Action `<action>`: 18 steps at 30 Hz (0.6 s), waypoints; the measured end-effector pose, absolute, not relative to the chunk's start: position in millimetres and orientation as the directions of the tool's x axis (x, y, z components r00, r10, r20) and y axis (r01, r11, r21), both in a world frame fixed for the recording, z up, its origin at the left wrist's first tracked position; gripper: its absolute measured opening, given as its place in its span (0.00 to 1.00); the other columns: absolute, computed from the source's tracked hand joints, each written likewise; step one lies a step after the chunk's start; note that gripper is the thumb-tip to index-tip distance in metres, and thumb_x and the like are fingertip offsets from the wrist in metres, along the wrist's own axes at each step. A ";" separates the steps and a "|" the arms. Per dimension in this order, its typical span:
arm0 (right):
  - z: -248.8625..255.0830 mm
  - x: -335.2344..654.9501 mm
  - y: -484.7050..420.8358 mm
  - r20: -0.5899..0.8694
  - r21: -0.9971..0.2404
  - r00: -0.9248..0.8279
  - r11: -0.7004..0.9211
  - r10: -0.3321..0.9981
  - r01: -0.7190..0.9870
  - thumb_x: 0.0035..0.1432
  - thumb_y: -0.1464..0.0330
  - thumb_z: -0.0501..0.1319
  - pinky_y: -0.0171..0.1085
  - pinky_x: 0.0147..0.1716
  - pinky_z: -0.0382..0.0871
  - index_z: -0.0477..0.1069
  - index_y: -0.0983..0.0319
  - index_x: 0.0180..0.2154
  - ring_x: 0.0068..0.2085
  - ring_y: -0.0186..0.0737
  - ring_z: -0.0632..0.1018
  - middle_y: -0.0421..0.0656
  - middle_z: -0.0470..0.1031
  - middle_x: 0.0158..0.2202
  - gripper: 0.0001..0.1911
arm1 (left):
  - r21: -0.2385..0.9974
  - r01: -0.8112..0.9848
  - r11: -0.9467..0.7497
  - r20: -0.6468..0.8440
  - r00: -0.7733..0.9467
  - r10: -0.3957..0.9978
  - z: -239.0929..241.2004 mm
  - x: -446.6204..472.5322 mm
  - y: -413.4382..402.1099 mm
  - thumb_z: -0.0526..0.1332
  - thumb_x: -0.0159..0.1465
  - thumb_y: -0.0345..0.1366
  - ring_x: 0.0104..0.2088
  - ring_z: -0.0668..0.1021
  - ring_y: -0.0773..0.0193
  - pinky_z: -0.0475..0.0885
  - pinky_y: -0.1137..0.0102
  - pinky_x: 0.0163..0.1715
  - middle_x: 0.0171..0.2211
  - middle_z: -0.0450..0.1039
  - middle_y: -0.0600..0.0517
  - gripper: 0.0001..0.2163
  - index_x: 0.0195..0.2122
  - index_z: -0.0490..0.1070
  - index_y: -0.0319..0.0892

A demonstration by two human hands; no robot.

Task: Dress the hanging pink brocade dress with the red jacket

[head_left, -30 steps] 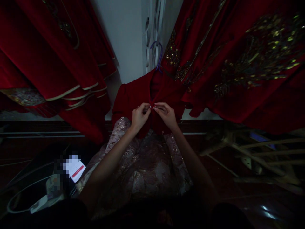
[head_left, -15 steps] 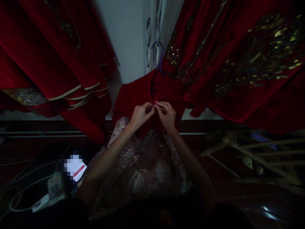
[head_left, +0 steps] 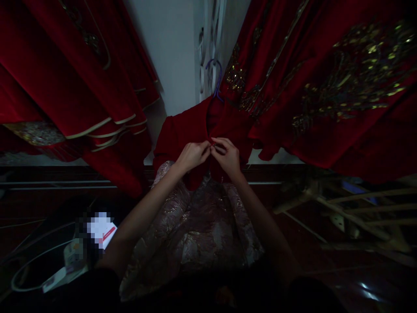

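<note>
A short red jacket [head_left: 177,134] hangs from a purple hanger [head_left: 218,84] in front of me. At the bottom of its neckline, my left hand [head_left: 194,155] pinches the front edge between thumb and fingers. Fingertip to fingertip with it, my right hand [head_left: 227,154] pinches the other front edge, its fingers curled. Whatever small fastener may lie between the fingertips is hidden. Below the jacket, a shiny pale patterned fabric [head_left: 208,230] spreads down toward my body.
Red garments with pale trim [head_left: 107,78] hang at left, and red garments with gold sequins [head_left: 325,87] at right. A white metal rack [head_left: 208,39] stands behind the hanger. A wooden frame [head_left: 352,206] lies right; white papers [head_left: 104,232] and a pale cable [head_left: 19,274] are lower left.
Both hands stay at the same spot on the jacket. The left fingers have curled in more, and the fingertips sit closer together. The view has shifted slightly.
</note>
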State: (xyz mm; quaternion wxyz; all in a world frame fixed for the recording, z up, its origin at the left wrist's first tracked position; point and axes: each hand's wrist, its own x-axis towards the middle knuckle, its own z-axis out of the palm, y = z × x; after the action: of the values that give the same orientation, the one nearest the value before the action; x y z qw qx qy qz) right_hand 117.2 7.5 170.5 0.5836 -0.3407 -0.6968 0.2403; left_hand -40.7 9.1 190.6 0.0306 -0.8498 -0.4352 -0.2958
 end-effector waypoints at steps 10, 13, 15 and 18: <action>166.3 115.0 28.4 0.659 -0.707 -0.047 0.640 0.750 0.300 0.49 0.75 0.54 0.40 0.49 0.69 0.62 0.60 0.48 0.46 0.38 0.72 0.46 0.69 0.46 0.21 | 0.365 0.566 -0.739 0.580 0.482 0.657 176.9 -23.0 8.8 0.50 0.63 0.29 0.49 0.71 0.60 0.67 0.64 0.50 0.46 0.68 0.46 0.14 0.50 0.63 0.42; 151.9 122.0 19.5 0.631 -0.711 -0.105 0.627 0.769 0.320 0.45 0.76 0.58 0.41 0.48 0.68 0.52 0.59 0.56 0.51 0.41 0.70 0.50 0.61 0.55 0.34 | 0.561 0.432 -0.706 0.621 0.344 0.704 155.7 -25.5 10.6 0.51 0.62 0.28 0.52 0.69 0.62 0.64 0.64 0.54 0.48 0.66 0.46 0.15 0.50 0.64 0.44; 136.2 131.8 13.1 0.565 -0.733 -0.136 0.571 0.814 0.369 0.44 0.76 0.58 0.42 0.45 0.70 0.50 0.60 0.57 0.48 0.42 0.71 0.51 0.61 0.54 0.37 | 0.678 0.344 -0.650 0.583 0.286 0.760 140.4 -28.3 16.1 0.50 0.63 0.29 0.50 0.70 0.64 0.65 0.64 0.53 0.49 0.66 0.46 0.14 0.50 0.64 0.43; 119.1 153.0 8.0 0.425 -0.786 -0.156 0.449 0.892 0.425 0.46 0.75 0.56 0.43 0.42 0.70 0.57 0.61 0.50 0.40 0.40 0.75 0.46 0.70 0.43 0.27 | 0.793 0.269 -0.546 0.469 0.301 0.830 121.4 -27.3 28.5 0.52 0.63 0.33 0.48 0.73 0.65 0.67 0.65 0.52 0.49 0.67 0.45 0.15 0.51 0.63 0.42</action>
State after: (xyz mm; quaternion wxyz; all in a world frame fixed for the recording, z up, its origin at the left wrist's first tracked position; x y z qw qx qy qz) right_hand 153.0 8.0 119.1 0.4592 -0.4594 -0.7166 0.2540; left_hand -27.3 28.5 121.4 -0.3029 -0.7474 -0.3677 -0.4630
